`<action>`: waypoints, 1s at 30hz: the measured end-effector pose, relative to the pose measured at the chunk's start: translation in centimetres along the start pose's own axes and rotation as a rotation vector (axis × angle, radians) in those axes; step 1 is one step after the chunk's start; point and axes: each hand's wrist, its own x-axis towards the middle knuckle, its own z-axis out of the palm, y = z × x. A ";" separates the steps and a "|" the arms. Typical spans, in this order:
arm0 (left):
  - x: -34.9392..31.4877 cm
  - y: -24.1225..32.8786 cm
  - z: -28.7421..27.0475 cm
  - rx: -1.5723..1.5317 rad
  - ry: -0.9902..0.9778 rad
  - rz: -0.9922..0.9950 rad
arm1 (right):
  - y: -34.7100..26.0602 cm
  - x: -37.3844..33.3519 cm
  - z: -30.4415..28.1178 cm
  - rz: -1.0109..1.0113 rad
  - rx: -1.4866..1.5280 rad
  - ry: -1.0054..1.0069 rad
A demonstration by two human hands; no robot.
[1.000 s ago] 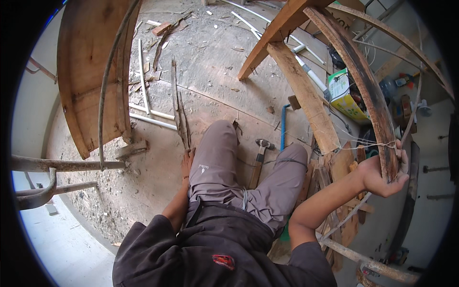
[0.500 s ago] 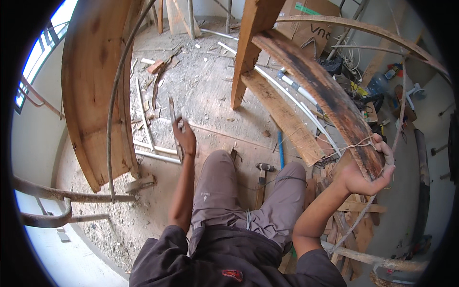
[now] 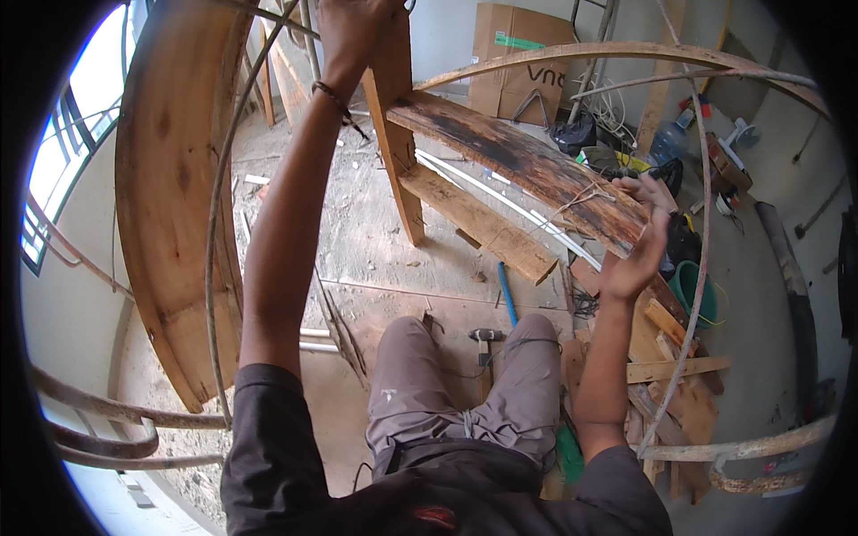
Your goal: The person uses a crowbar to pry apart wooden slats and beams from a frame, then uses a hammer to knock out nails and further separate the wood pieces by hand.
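Dusty floor [image 3: 438,295] lies beyond the dark-stained plank [image 3: 523,161], which runs toward ten o'clock from the right hand [image 3: 642,234] gripping its end. The left hand [image 3: 356,29], grip unclear, has since moved toward twelve.

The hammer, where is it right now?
In the head view, a little right of and below the middle, the hammer is between the person's knees, just below the blue pipe.
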 end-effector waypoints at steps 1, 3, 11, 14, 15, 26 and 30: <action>-0.1 -0.3 0.5 0.004 0.050 -0.008 | 2.0 0.1 -2.0 -0.040 -0.189 -0.101; -0.3 -0.3 1.6 0.012 0.175 -0.020 | 6.0 -2.1 -4.9 0.385 -0.337 -0.394; 2.6 -3.6 3.4 0.098 0.184 0.110 | 2.4 -1.9 7.7 0.643 -0.927 -1.260; 4.2 -5.5 4.8 0.252 0.116 0.199 | 3.4 -4.1 7.5 0.667 -0.772 -1.121; 4.3 -5.7 5.3 0.259 0.109 0.198 | 3.6 -4.3 7.6 0.695 -0.741 -1.101; 9.3 -9.0 6.2 0.318 0.161 0.138 | 15.9 -10.8 6.6 0.311 -0.463 -0.875; 10.8 -10.9 5.1 0.231 0.175 0.117 | 14.7 -7.7 8.1 0.610 -0.750 -1.007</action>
